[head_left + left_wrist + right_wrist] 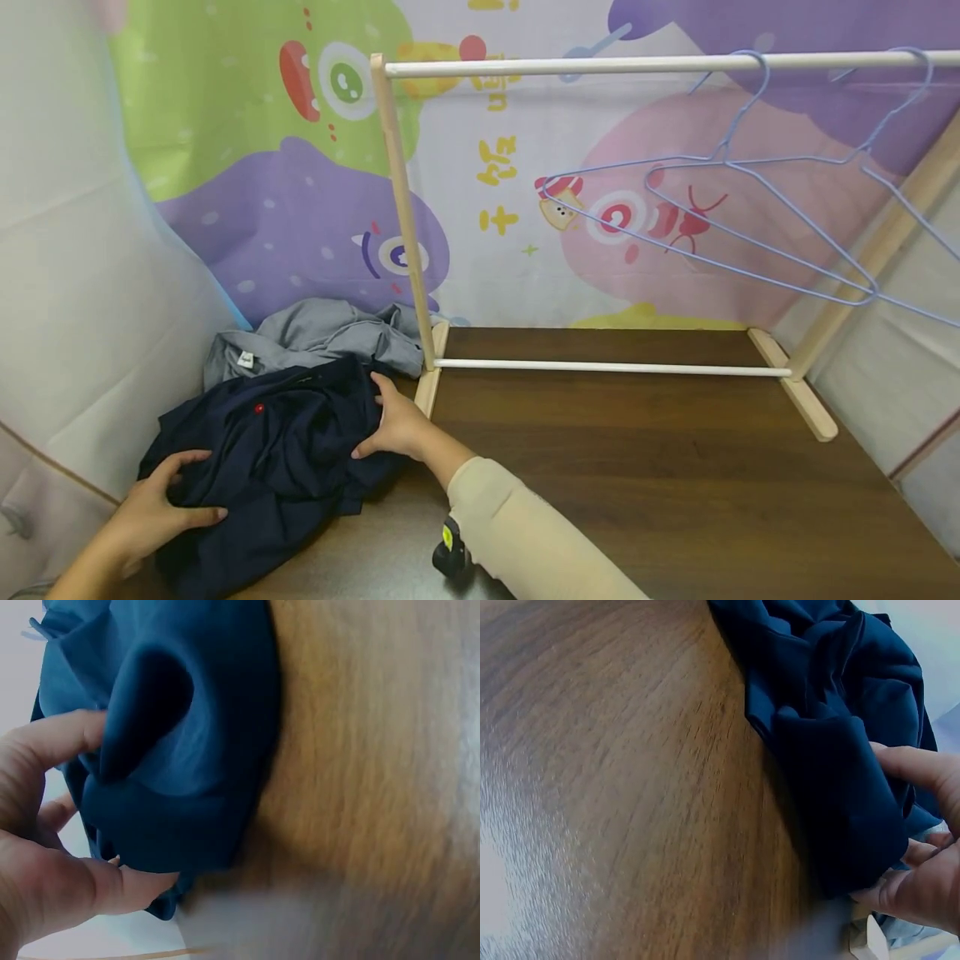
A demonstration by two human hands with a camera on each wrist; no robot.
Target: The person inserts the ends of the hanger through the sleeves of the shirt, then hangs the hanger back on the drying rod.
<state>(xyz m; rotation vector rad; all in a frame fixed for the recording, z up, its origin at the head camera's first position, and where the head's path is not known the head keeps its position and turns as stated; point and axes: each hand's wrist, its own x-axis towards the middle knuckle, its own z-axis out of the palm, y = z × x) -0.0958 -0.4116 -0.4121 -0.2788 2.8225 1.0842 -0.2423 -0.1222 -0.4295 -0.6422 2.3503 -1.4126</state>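
Observation:
A crumpled navy garment (pixel 277 467) with a small red dot lies at the left of the table. My left hand (pixel 153 508) touches its left side, thumb and fingers spread apart over the cloth. On the garment's right edge rests my right hand (pixel 397 421), thumb and fingers also spread. In the left wrist view, the left hand (pixel 60 840) has fingertips against the navy cloth (pixel 172 817). The right wrist view has the right hand (pixel 922 847) touching a folded end of the cloth (pixel 840 802). Some fingertips are hidden behind fabric.
A grey garment (pixel 322 333) lies behind the navy one, against the rack's left foot. The rack has a wooden post (pixel 405 217), a top rail (pixel 562 67) and a low bar (pixel 600 367). Blue wire hangers (pixel 727 158) hang at its right. The brown table (pixel 637 483) extends rightward.

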